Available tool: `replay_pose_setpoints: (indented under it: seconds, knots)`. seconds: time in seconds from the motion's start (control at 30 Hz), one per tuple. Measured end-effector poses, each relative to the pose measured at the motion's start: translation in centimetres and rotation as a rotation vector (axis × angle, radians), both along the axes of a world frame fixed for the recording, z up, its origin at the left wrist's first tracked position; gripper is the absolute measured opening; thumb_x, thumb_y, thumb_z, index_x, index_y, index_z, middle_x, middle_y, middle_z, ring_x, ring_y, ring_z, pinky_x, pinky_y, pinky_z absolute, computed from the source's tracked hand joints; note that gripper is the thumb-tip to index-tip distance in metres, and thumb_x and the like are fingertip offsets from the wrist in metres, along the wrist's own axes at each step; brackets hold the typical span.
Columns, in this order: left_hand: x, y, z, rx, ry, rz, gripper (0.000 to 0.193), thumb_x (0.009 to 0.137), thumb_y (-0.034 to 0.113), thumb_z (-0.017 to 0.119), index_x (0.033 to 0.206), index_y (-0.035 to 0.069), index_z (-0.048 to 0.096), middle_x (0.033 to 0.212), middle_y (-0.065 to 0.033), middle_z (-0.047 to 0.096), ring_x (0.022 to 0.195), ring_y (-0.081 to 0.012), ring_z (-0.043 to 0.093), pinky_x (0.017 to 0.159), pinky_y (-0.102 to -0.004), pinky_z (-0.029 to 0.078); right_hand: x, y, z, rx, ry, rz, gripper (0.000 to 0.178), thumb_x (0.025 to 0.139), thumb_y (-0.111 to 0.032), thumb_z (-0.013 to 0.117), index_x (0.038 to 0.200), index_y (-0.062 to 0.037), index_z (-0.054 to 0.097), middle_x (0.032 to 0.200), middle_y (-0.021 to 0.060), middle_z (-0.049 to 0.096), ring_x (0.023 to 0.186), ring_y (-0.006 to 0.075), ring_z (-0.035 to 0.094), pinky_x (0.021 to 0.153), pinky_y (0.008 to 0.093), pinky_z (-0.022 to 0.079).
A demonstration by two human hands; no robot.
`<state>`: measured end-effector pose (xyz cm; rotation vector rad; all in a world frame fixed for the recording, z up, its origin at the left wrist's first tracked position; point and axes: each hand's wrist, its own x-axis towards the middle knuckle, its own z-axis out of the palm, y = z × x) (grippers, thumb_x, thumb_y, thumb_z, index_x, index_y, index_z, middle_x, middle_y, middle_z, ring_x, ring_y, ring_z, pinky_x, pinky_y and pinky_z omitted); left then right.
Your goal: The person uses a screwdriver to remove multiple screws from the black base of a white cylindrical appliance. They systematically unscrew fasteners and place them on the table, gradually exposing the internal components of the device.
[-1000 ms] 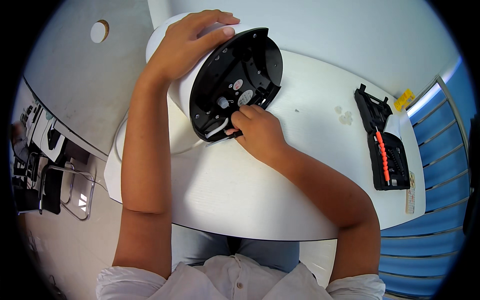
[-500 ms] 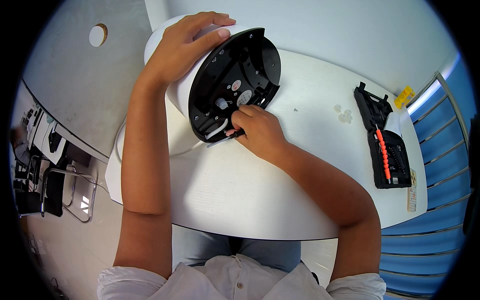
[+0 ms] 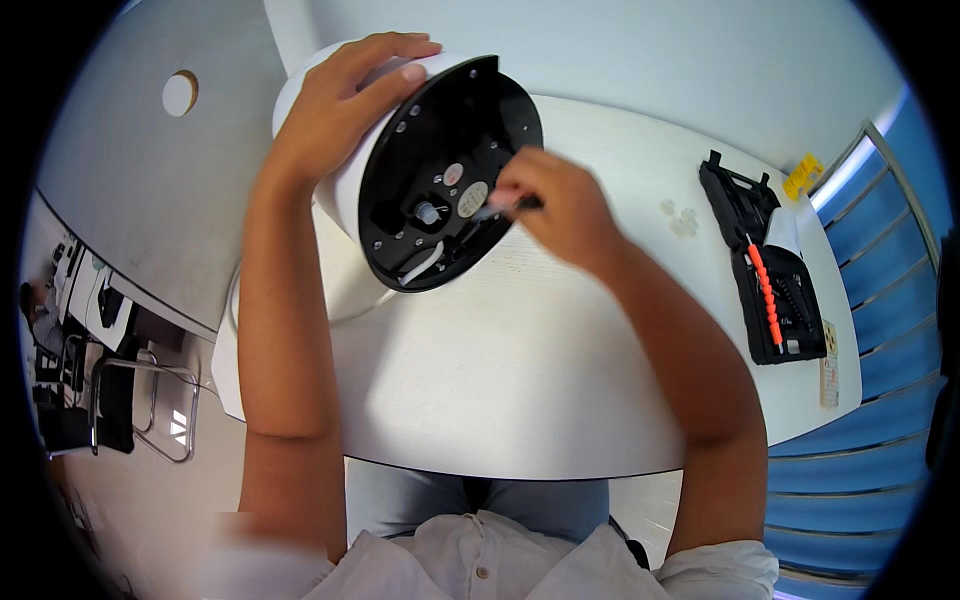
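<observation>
A white rounded appliance (image 3: 342, 195) lies tipped on its side, its black underside (image 3: 395, 165) facing me. Inside the hollow base are screws, two round labels, a whitish plastic fitting (image 3: 427, 213) and a short length of white cord (image 3: 422, 263). My left hand (image 3: 345, 95) rests over the top of the white body, fingers bent around it and thumb near the black rim, steadying it. At the right side of the base, my right hand (image 3: 555, 205) pinches a slim tool with a dark handle and greyish tip (image 3: 488, 211); motion blur hides its exact kind.
At the right of the white table (image 3: 500, 400) lies an open black tool case (image 3: 785, 310) with an orange flexible shaft (image 3: 765, 290). Small translucent pieces (image 3: 680, 220), a yellow object (image 3: 803, 177) and a pale remote control (image 3: 829, 365) are around it. Metal rails (image 3: 885, 275) stand beyond.
My right hand has moved up and right with the tool, away from the white cord at the base's lower edge. The left hand still holds the appliance.
</observation>
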<state>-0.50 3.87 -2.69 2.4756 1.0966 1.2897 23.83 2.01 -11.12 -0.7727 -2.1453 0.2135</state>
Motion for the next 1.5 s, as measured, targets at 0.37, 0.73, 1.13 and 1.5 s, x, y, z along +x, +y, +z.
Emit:
replay_pose_setpoints:
  seconds: [0.37,0.73,1.13,1.5]
  knots:
    - [0.3,0.5,-0.4,-0.101,-0.154,-0.078,0.038,0.090,0.034,0.056,0.119,0.012,0.065,0.121,-0.0082,0.062,0.113,-0.0224,0.056,0.100,-0.0318,0.039,11.0,5.9,-0.7,-0.693,-0.321,-0.337,0.016,0.081,-0.018,0.061,0.078,-0.0023,0.060,0.072,0.0064,0.059,0.065,0.0164,0.052,0.061,0.0319,0.042]
    - [-0.1,0.4,-0.3,-0.151,-0.143,-0.095,0.042,0.093,0.039,0.051,0.122,0.010,0.062,0.131,-0.0097,0.055,0.120,-0.0234,0.053,0.103,-0.0313,0.038,7.7,5.5,-2.7,-0.578,-0.387,-0.304,0.022,0.077,-0.019,0.071,0.079,-0.0020,0.058,0.073,0.0092,0.058,0.067,0.0215,0.053,0.061,0.0357,0.042]
    - [0.0,0.3,-0.2,-0.156,-0.135,-0.102,0.041,0.093,0.037,0.050,0.121,0.011,0.063,0.131,-0.0085,0.056,0.120,-0.0225,0.053,0.103,-0.0307,0.037,7.3,5.0,-1.5,-0.604,-0.531,-0.332,0.005,0.078,-0.007,0.058,0.079,-0.0022,0.058,0.073,0.0105,0.057,0.066,0.0220,0.050,0.061,0.0366,0.040]
    - [-0.1,0.5,-0.4,-0.154,-0.142,-0.124,0.042,0.093,0.040,0.052,0.122,0.012,0.062,0.130,-0.0089,0.056,0.119,-0.0229,0.054,0.102,-0.0308,0.039,7.4,4.3,-0.5,-0.647,-0.547,-0.274,0.004,0.079,-0.003,0.053,0.081,-0.0040,0.057,0.072,0.0076,0.054,0.067,0.0195,0.047,0.061,0.0345,0.039]
